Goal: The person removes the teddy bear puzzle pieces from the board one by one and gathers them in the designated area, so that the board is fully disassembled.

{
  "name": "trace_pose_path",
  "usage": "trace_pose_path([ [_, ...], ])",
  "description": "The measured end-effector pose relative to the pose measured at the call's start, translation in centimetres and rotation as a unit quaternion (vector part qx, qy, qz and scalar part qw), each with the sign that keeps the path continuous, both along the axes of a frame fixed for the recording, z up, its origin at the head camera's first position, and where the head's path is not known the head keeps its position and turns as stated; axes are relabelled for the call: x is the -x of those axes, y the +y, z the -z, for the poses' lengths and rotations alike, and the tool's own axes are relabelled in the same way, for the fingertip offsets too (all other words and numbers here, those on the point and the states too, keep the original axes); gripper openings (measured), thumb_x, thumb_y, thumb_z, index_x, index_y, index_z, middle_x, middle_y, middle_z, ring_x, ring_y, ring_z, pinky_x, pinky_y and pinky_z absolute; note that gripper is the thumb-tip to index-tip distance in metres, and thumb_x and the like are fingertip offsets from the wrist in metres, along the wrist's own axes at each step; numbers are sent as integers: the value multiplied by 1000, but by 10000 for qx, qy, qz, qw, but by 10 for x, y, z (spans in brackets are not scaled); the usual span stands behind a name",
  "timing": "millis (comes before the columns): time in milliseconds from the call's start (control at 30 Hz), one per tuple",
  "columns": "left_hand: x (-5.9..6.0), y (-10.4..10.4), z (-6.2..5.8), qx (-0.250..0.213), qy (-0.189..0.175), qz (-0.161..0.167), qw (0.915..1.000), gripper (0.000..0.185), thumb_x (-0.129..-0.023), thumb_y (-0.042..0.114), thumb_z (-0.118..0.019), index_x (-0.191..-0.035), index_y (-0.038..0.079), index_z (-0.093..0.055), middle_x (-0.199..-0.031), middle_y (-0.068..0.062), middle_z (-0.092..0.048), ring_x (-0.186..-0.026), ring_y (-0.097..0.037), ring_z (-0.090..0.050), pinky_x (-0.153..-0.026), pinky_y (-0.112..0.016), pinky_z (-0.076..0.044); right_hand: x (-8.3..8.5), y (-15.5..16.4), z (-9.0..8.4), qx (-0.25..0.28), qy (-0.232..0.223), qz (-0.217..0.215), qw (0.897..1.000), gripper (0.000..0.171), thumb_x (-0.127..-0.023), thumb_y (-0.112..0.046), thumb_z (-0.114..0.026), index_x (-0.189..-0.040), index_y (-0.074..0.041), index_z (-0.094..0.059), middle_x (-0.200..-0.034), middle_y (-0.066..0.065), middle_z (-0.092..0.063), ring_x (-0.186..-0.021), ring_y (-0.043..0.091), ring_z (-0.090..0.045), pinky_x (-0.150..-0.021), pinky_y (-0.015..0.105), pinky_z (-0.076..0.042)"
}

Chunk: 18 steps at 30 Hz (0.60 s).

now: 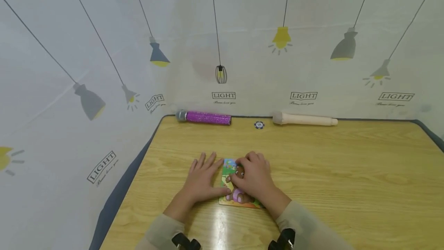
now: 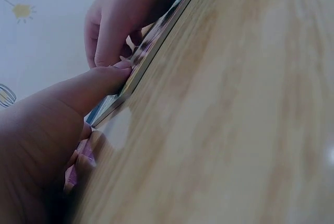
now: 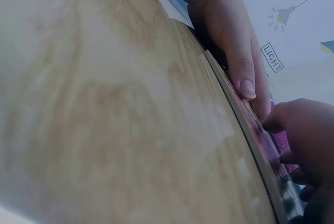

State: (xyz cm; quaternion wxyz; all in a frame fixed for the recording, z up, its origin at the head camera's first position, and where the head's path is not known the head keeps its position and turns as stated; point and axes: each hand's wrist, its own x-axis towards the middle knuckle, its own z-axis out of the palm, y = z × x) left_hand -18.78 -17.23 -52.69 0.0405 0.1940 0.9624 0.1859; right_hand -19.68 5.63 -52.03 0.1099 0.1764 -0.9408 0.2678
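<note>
A flat picture board (image 1: pixel 227 202) with a cartoon brown bear lies on the wooden table; its thick edge (image 3: pixel 244 125) shows in the right wrist view. My left hand (image 1: pixel 202 180) rests along the board's left side, fingers spread and thumb on the picture. Over the right part lies my right hand (image 1: pixel 256 176), fingers bent, thumb and fingertips touching the picture on both sides of the bear's head. No separate piece can be seen between the right thumb and forefinger. That hand hides much of the board's right side.
Along the table's (image 1: pixel 347 180) far edge lie a glittery purple microphone-like stick (image 1: pixel 208 117) and a cream microphone-like one (image 1: pixel 305 119). A blue-and-white round chip (image 1: pixel 259 125) sits between them. Behind rises a white sheet (image 1: pixel 253 68) printed with hanging lamps.
</note>
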Motion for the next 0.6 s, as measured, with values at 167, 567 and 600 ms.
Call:
trace_pose_path([
  [167,1,0,1,-30,36,-1,10000,109,-81,85,-66,-168,24,-39,-177,-9,-18,-161,-46,-6,-127,-66,-2,3,1,-8,-42,-357,-92,9993,50,-82,-47,-87,-116,-12,-80,-93,-2,-61,-89,21,-51,-74,39,-43],
  [567,1,0,2,-39,11,8,10000,109,-81,85,-66,-168,25,-39,-177,-9,-18,-161,-46,-6,-127,-66,-2,15,5,-13,-128,-1472,-414,9882,65,-80,-57,-89,-124,-13,-72,-104,-1,-65,-99,24,-56,-85,46,-48],
  [600,0,0,1,-33,13,6,10000,109,-81,85,-66,-168,25,-39,-177,-8,-18,-162,-45,-5,-127,-66,-2,15,5,-14,-112,-1536,-422,9872,65,-81,-56,-90,-124,-13,-71,-106,-1,-65,-101,25,-56,-87,47,-49],
])
